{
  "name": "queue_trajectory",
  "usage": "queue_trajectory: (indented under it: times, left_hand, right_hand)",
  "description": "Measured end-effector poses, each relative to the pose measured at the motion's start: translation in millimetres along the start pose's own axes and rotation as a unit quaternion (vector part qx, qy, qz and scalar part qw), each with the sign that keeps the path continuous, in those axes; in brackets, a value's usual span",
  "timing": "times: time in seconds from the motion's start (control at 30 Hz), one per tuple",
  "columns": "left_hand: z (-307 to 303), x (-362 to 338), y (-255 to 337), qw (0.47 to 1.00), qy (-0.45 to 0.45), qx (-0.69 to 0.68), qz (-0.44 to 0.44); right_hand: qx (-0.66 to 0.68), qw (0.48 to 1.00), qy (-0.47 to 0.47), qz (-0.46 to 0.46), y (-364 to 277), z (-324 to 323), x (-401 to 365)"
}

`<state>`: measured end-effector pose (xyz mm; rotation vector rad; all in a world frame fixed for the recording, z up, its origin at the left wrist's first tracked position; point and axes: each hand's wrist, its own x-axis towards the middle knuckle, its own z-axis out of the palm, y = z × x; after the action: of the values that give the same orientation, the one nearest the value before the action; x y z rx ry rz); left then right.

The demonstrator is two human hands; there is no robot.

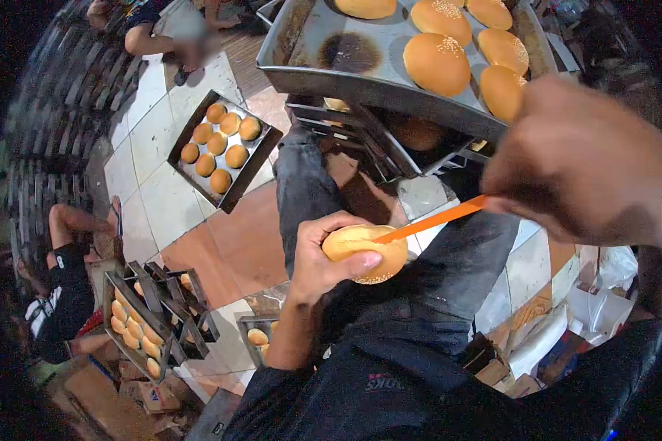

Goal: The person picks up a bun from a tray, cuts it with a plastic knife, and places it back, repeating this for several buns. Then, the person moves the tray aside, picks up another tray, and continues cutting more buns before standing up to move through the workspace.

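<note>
My left hand point(327, 257) is wrapped round a sesame bun point(381, 259) above my lap, thumb pressed across its lower side. A slit or opening shows along the bun's upper face. My right hand point(574, 162) is a closed fist, somewhat blurred, gripping a long flat orange strip-like tool point(441, 220). The tool slants down leftward, and its far end meets the bun at the opening. Whatever part lies inside the bun is hidden, as is the end within my fist. Right behind the fist stands a metal tray point(375, 84) holding several sesame buns point(438, 65).
On the tiled floor point(154, 198) to the left lies a tray point(232, 197) of round buns. More trays of buns point(136, 356) are stacked at lower left beside a seated person point(62, 287). Another person's leg point(147, 40) shows at upper left. Plastic bags point(537, 342) and boxes lie at lower right.
</note>
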<state>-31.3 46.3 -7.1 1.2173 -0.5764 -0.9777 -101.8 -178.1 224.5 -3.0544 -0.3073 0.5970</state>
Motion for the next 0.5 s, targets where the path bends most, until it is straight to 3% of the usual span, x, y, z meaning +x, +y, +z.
queue_trajectory:
  times: [0.03,0.1,0.17,0.2,0.3,0.33,0.43,0.5]
  left_hand:
    - [-3,-2,-2,0.999,0.012,-0.036,0.009]
    - [-4,-4,-2,0.997,0.027,-0.074,0.019]
    - [3,-2,-3,0.992,0.056,-0.115,0.017]
    - [5,0,-7,0.990,0.049,-0.127,0.021]
    - [0,-1,-16,0.983,0.062,-0.173,0.014]
    - [-3,-3,-17,0.983,0.064,-0.172,0.012]
    - [-3,-4,-18,0.973,0.091,-0.214,0.004]
    - [6,4,-16,0.957,0.120,-0.264,0.007]
  right_hand:
    - [-0.019,0.999,0.041,-0.021,3,1,-5]
    - [0.019,1.000,0.018,-0.014,0,-11,0]
    - [0.027,0.974,-0.223,0.013,-8,-28,18]
    - [0.025,0.975,-0.220,0.015,-14,-30,18]
    - [-0.018,0.993,-0.102,0.061,-35,-27,15]
    - [0.005,0.997,0.070,0.015,-6,3,-8]
    - [-0.016,0.998,0.054,-0.002,-4,-3,-9]
    - [-0.006,0.993,0.110,0.033,-13,11,-3]
